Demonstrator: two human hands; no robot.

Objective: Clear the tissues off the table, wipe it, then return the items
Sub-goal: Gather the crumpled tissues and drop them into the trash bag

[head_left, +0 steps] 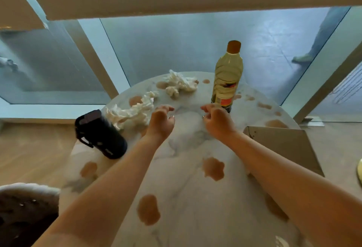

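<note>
Both hands, left hand (pixel 161 122) and right hand (pixel 217 121), hover over the stained bench (pixel 188 168), fingers loosely curled, apparently holding nothing; crumpled tissues (pixel 135 110) lie beyond, beside a bottle (pixel 227 78).

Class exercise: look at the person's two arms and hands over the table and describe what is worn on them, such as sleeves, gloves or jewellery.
Both forearms are bare, with no sleeves, gloves or watch in view. The left hand shows nothing worn. The right hand seems to carry a small ring on one finger, too blurred to be sure.

The right forearm hides part of the cardboard box (pixel 284 145), and the bottle (pixel 227 78) label is too blurred to read.
</note>
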